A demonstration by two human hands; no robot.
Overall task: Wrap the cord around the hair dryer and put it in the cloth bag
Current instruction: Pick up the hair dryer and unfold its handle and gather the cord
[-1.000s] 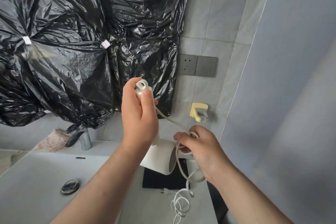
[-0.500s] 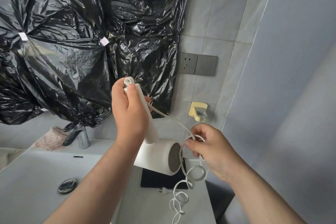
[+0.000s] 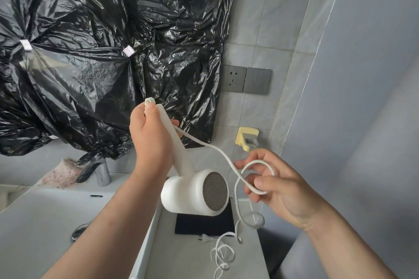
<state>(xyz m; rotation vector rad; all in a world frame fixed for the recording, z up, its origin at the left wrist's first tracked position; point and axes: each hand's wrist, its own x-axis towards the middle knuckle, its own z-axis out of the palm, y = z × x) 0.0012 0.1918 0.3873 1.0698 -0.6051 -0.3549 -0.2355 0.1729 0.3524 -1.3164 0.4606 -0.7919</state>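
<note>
Left hand (image 3: 149,140) grips the handle of the white plastic hair dryer (image 3: 186,195), centre frame, barrel downward. Right hand (image 3: 276,186), lower right, pinches a loop of the white cord (image 3: 235,195); its slack and plug (image 3: 205,238) lie on the grey desk (image 3: 192,263).

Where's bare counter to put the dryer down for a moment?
A bare strip of counter lies between the sink rim, the black cloth bag and the cord coils. The sink basin left of the drain is also bare. The right side is crowded with the plug and the coils.
</note>
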